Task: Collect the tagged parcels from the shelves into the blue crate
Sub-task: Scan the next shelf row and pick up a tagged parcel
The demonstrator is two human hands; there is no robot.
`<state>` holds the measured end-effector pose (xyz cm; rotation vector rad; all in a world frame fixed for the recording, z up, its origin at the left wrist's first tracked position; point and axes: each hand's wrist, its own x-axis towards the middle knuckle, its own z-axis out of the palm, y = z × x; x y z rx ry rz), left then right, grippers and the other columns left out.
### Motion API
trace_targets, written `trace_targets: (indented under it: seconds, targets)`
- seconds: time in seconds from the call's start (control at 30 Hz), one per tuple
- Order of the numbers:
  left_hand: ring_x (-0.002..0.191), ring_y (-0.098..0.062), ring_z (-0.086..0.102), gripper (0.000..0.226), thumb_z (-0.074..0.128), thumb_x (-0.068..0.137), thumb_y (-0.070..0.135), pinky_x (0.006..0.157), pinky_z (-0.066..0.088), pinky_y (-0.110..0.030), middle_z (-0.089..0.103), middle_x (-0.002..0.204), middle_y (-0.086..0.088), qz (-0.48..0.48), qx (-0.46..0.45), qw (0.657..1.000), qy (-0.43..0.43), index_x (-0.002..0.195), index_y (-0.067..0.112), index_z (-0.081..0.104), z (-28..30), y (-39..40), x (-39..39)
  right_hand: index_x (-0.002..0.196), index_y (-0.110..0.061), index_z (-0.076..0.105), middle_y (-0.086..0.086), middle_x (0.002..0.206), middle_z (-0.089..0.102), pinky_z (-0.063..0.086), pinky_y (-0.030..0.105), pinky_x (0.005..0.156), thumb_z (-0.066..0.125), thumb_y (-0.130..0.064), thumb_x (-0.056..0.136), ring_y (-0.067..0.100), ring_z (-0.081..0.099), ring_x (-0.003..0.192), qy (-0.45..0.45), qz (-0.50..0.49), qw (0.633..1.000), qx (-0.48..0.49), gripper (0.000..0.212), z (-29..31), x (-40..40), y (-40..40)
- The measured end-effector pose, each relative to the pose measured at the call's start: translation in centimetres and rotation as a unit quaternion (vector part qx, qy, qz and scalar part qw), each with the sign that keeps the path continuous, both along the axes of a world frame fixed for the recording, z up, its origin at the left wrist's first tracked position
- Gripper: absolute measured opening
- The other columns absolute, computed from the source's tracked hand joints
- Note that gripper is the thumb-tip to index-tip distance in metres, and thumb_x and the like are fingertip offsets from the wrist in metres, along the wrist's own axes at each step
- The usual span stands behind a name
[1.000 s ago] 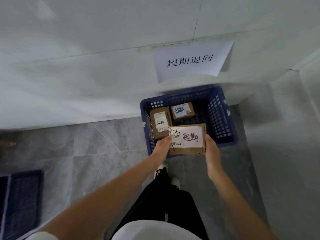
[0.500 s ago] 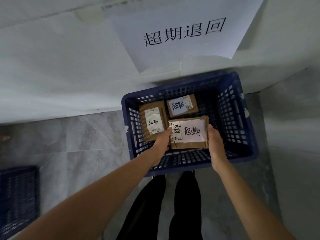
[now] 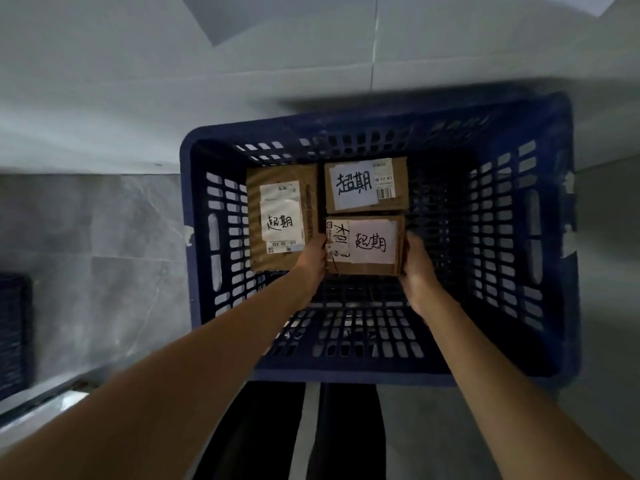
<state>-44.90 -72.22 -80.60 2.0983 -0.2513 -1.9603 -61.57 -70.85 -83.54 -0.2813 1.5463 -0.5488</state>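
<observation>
Head view: both hands, left hand [image 3: 311,261] and right hand [image 3: 417,268], hold parcel [image 3: 372,245] inside blue crate [image 3: 519,358].

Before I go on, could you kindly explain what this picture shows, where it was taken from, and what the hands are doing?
There is no machine here: a camera worn on a person's head looks down at their own bare arms. On the grey tiled floor against a white wall stands a blue slotted plastic crate. Two brown cardboard parcels with white handwritten tags lie inside: a tall parcel and a smaller one. The left hand and right hand grip a third tagged cardboard parcel by its sides, low inside the crate beside the others.
</observation>
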Motion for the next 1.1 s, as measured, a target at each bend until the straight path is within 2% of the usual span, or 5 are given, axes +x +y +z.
trace_targets:
  seconds: [0.2, 0.37, 0.7, 0.83, 1.1]
  targets:
    - [0.146, -0.025, 0.019, 0.058, 0.028, 0.102, 0.042, 0.118, 0.017, -0.038, 0.016, 0.16, 0.0, -0.094, 0.01, 0.995, -0.019, 0.154, 0.028, 0.006, 0.6, -0.5, -2.1, 0.089, -0.022, 0.072, -0.003, 0.09, 0.075, 0.051, 0.028, 0.077, 0.03, -0.033, 0.102, 0.014, 0.067, 0.084, -0.003, 0.005, 1.0, -0.008, 0.045, -2.0, 0.4, -0.7]
    - [0.148, -0.02, 0.006, 0.062, 0.027, 0.105, 0.033, 0.091, 0.023, -0.019, -0.017, 0.16, 0.001, -0.19, -0.089, 0.974, -0.084, 0.152, 0.031, -0.012, 2.3, 0.3, -4.1, 0.115, -0.014, 0.07, 0.003, 0.111, 0.073, 0.053, 0.037, 0.09, 0.033, -0.038, 0.099, 0.021, 0.067, 0.104, -0.023, 0.038, 0.999, -0.011, 0.047, -2.4, 0.7, -1.2]
    - [0.147, -0.019, 0.017, 0.062, 0.031, 0.101, 0.044, 0.118, 0.022, -0.044, 0.012, 0.161, 0.004, -0.315, -0.175, 0.915, -0.182, 0.155, 0.024, 0.008, 5.5, 0.9, -1.7, 0.143, -0.032, 0.035, 0.002, 0.138, 0.052, 0.045, 0.042, 0.103, 0.048, -0.053, 0.094, 0.019, 0.053, 0.121, 0.119, 0.072, 0.986, -0.087, 0.055, 2.5, 1.3, -1.6]
    - [0.149, -0.017, 0.004, 0.07, 0.028, 0.096, 0.052, 0.122, 0.004, -0.041, 0.01, 0.162, -0.001, -0.462, -0.239, 0.762, -0.386, 0.154, 0.017, 0.012, 11.8, 1.1, 1.4, 0.138, -0.029, 0.044, 0.0, 0.139, 0.05, 0.039, 0.026, 0.108, 0.044, -0.044, 0.099, 0.019, 0.045, 0.13, 0.234, 0.24, 0.905, -0.261, 0.042, 9.6, 0.9, -2.1]
    - [0.149, -0.022, 0.004, 0.072, 0.007, 0.095, 0.054, 0.121, 0.007, -0.044, 0.011, 0.161, -0.005, -0.443, -0.304, 0.651, -0.537, 0.154, 0.014, 0.014, 29.3, 1.7, 10.4, 0.154, -0.014, 0.025, -0.001, 0.162, 0.016, 0.008, 0.031, 0.122, 0.043, -0.039, 0.102, 0.009, 0.005, 0.149, 0.318, 0.466, 0.643, -0.518, 0.06, 29.4, 7.0, -6.0]
